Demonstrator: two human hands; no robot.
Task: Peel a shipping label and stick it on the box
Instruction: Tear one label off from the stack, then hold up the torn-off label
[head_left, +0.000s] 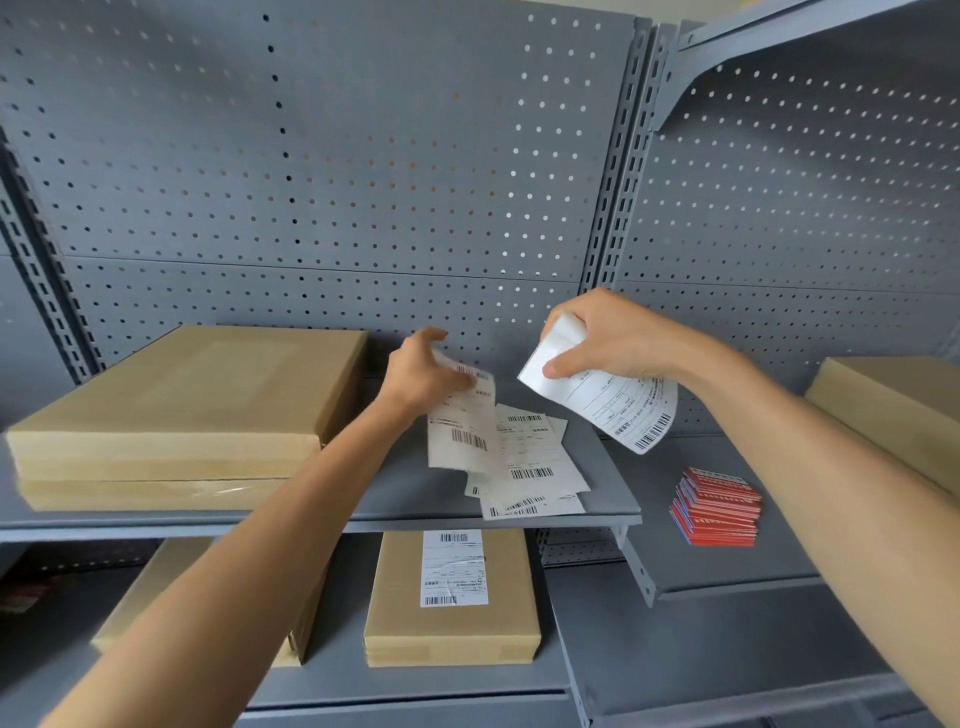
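Taking the loose pile of labels on the upper shelf as the reference, a plain cardboard box lies well to its left on the same shelf, its top bare. Just left of the pile, the left hand pinches the upper edge of a label sheet that hangs down over the pile; thumb and fingers close on the paper, though motion blur hides the exact hold. Below the pile, on the lower shelf, sits a box already wearing a label. Above and right of the pile, the right hand has its fingers curled round a curling shipping label, thumb pressed on its blank upper corner. Further right of the pile lies a stack of red cards, and beyond it another box.

Judging from this, both hands hold paper, so peeling looks awkward: the curled sheet could fold on itself and stick to its own adhesive, or crease. The left-hand sheet may drag neighbours off the pile's edge. The label might also land on the box below, which already has one.
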